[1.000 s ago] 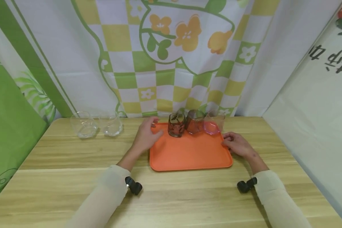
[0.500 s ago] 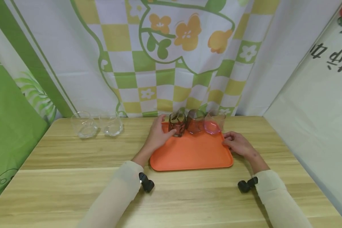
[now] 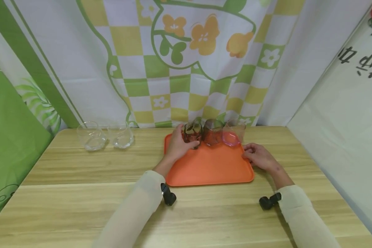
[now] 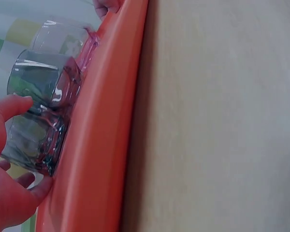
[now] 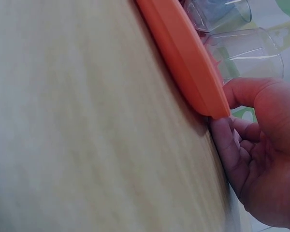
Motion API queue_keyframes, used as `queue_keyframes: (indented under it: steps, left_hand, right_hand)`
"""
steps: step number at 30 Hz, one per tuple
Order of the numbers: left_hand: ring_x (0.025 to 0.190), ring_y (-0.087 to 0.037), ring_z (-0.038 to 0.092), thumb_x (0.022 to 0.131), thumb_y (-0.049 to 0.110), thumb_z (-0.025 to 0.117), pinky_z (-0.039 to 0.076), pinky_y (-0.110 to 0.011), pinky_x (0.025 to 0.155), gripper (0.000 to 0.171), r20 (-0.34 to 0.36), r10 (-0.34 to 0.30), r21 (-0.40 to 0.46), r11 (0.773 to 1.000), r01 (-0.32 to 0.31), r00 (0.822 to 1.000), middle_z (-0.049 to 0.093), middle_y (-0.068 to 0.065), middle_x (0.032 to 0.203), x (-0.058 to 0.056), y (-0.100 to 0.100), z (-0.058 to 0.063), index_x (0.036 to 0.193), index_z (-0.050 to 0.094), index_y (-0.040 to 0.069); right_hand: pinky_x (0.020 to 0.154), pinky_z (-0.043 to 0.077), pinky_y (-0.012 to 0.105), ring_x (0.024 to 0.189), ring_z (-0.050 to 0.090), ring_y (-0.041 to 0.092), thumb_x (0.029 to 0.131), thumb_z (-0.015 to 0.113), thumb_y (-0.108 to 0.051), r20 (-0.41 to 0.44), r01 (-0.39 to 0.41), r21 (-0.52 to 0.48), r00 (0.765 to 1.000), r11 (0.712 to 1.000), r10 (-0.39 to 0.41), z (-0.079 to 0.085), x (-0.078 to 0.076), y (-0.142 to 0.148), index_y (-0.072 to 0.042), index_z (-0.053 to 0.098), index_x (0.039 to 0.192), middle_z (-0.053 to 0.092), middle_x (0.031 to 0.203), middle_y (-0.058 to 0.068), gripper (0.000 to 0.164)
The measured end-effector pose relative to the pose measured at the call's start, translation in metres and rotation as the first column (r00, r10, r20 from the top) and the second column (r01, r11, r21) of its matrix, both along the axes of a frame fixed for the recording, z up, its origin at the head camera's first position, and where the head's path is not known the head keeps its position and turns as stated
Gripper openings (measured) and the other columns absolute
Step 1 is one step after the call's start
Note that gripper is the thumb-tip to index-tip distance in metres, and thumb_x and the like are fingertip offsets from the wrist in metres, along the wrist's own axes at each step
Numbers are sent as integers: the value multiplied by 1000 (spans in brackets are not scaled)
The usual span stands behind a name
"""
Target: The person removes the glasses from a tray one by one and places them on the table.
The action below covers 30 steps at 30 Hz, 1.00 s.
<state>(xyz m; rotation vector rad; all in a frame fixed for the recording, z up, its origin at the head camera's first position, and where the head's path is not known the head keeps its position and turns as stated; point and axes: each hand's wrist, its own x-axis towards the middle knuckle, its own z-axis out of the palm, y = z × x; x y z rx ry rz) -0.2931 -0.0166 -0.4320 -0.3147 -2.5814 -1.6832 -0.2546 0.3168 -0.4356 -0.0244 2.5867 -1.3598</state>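
Note:
An orange tray (image 3: 210, 168) lies on the wooden table. Three glasses stand in a row along its far side: a dark grey glass (image 3: 193, 130) at the left, a smoky brownish glass (image 3: 213, 132) in the middle and a clear glass with a pink base (image 3: 233, 133) at the right. My left hand (image 3: 177, 145) holds the dark grey glass, thumb across its near side and fingers round its left. At the tray's right rim, my right hand (image 3: 259, 157) pinches the edge, thumb above and fingers (image 5: 227, 145) below.
Two clear glasses, one farther left (image 3: 92, 136) and one nearer the tray (image 3: 121, 136), stand at the table's back left. A patterned curtain (image 3: 179, 82) hangs directly behind the table (image 3: 80, 193). A pale wall panel (image 3: 344, 113) borders the right side.
My left hand has moved right from the tray's left edge to the dark grey glass and closed round it. My right hand stays at the right rim. The glasses stand where they were.

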Motion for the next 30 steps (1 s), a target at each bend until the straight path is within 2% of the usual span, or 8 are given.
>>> queue_keyframes:
  steps: [8,14,18,24,30]
  left_hand:
    - [135,-35,47,84,15,87,37,-49,112,87,-49,-31,67,997,34,998,47,-20,147,-2,7,2,153,37,0]
    - [138,-34,45,88,17,83,37,-50,113,87,-13,-46,64,997,47,999,44,-19,151,-2,8,1,157,31,2]
    - [138,-33,45,90,20,82,37,-49,112,86,7,-40,44,998,40,999,44,-16,152,-2,8,0,158,31,5]
    - [134,-31,50,86,18,86,41,-48,109,85,29,-4,66,998,2,1000,52,-13,146,-4,5,0,155,39,7]
    - [129,-32,53,83,21,89,44,-47,106,85,36,27,18,999,-27,999,55,-15,141,-5,5,3,152,41,6]
  right_hand:
    - [66,59,31,80,63,16,98,61,-10,-7,-7,0,1000,1000,7,5,3,-3,13,51,131,62,103,15,41]
    - [66,59,31,80,63,15,98,61,-9,-9,-4,-18,1000,1000,4,5,4,-2,14,51,130,62,102,15,41]
    - [67,59,30,80,63,15,98,61,-9,-8,-2,-7,1000,1000,2,4,3,-1,13,51,130,62,102,14,41]
    - [66,59,30,79,63,15,98,61,-9,-4,-4,-14,1000,1000,4,2,2,-1,13,52,130,62,102,13,40]
    - [66,58,30,79,63,15,98,61,-9,-4,-2,-9,1000,1000,2,4,2,-2,12,52,130,62,101,13,39]
